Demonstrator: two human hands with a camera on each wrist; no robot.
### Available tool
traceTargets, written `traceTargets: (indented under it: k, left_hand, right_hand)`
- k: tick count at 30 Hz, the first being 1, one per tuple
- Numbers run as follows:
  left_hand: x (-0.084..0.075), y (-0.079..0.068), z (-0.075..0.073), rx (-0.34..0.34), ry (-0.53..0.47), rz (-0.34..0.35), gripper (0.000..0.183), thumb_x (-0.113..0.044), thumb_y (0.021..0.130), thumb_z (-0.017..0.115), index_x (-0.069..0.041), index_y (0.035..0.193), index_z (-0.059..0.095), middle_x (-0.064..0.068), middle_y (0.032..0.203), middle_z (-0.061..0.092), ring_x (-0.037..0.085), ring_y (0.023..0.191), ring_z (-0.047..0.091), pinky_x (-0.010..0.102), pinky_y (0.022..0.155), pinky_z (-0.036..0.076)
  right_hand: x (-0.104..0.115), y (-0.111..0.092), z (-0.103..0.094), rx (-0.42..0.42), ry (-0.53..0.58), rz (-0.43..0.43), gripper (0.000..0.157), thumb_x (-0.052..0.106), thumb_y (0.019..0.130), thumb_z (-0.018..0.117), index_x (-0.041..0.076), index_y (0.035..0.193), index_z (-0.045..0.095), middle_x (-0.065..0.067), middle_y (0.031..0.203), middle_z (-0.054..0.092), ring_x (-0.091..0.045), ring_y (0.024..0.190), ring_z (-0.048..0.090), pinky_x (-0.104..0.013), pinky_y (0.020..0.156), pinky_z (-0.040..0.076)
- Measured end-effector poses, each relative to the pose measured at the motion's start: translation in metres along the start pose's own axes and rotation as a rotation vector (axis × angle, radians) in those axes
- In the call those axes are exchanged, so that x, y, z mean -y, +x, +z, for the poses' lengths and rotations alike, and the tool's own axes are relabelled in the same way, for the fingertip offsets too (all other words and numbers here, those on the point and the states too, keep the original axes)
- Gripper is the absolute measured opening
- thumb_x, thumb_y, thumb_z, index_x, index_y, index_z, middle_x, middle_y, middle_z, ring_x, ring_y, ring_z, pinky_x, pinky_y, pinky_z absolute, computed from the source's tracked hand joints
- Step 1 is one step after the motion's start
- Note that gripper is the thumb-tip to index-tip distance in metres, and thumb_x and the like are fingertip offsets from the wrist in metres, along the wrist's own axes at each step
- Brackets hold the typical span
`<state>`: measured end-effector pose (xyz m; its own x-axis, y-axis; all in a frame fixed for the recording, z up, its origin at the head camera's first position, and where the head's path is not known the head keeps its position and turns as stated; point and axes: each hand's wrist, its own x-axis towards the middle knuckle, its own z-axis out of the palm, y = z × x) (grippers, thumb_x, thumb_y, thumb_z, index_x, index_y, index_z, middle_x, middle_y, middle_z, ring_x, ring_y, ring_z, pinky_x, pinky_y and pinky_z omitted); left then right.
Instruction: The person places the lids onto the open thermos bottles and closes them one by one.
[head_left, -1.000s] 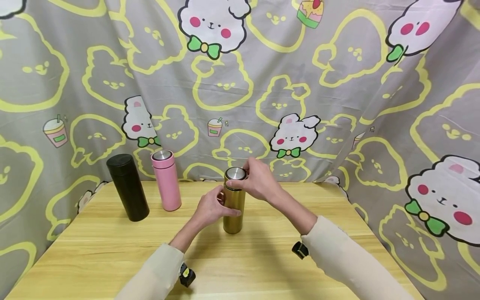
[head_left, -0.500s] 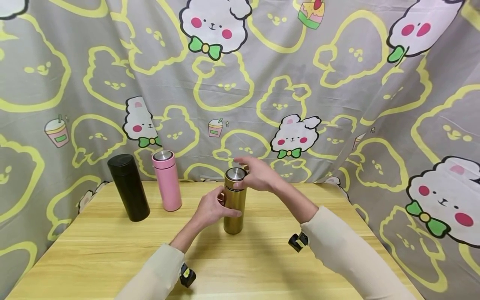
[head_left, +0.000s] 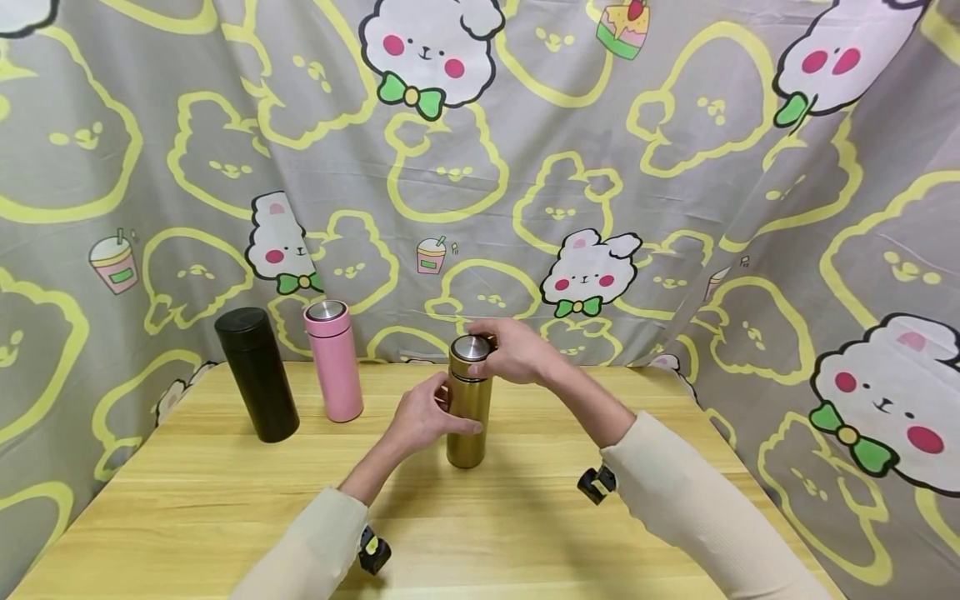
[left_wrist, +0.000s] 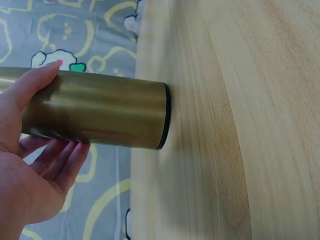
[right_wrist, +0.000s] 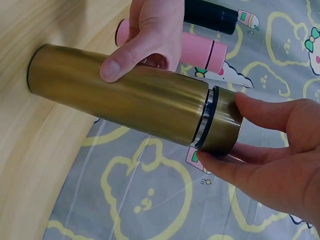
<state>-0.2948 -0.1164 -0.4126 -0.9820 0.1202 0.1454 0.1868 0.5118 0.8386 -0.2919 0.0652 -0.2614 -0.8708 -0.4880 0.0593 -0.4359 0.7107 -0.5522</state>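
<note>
A gold thermos flask (head_left: pixel 467 408) stands upright on the wooden table. My left hand (head_left: pixel 422 418) grips its body from the left, thumb across the front and fingers behind, as the left wrist view also shows. At the top, my right hand (head_left: pixel 517 352) holds the flask's gold lid (right_wrist: pixel 226 122) between thumb and fingers. A narrow silver band (right_wrist: pixel 204 118) shows between lid and body in the right wrist view. The lid's top is a silver disc with a dark rim. The lid still sits on the flask's mouth.
A black flask (head_left: pixel 258 379) and a pink flask (head_left: pixel 335 367) with a silver-topped lid stand on the left side of the wooden table (head_left: pixel 187 508). A grey patterned curtain (head_left: pixel 480 150) hangs close behind the table and along its sides.
My right hand's fingers loosened from the lid half a second ago, stretching out above it, and now bend round it again. The left hand and the flask stay in place.
</note>
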Motion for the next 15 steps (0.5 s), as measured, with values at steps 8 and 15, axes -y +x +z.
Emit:
traceTargets:
  k: [8, 15]
  left_hand:
    - [-0.001, 0.0, 0.0, -0.001, 0.018, -0.014, 0.064, -0.044, 0.06, 0.097, -0.018, 0.106, 0.061, 0.0, 0.1, 0.069, 0.017, 0.092, 0.064, 0.036, 0.078, 0.055]
    - [-0.002, 0.001, 0.0, -0.001, 0.041, -0.029, 0.066, -0.045, 0.059, 0.097, -0.019, 0.107, 0.06, 0.0, 0.101, 0.069, 0.018, 0.093, 0.065, 0.036, 0.078, 0.055]
  right_hand:
    - [-0.001, 0.0, 0.007, -0.091, -0.033, 0.03, 0.044, 0.031, 0.082, 0.084, 0.005, 0.11, 0.064, -0.005, 0.096, 0.069, -0.019, 0.085, 0.063, -0.03, 0.075, 0.051]
    - [-0.002, -0.002, 0.017, -0.204, -0.037, 0.061, 0.053, 0.041, 0.077, 0.088, 0.006, 0.102, 0.057, -0.005, 0.089, 0.065, -0.018, 0.077, 0.061, -0.027, 0.065, 0.049]
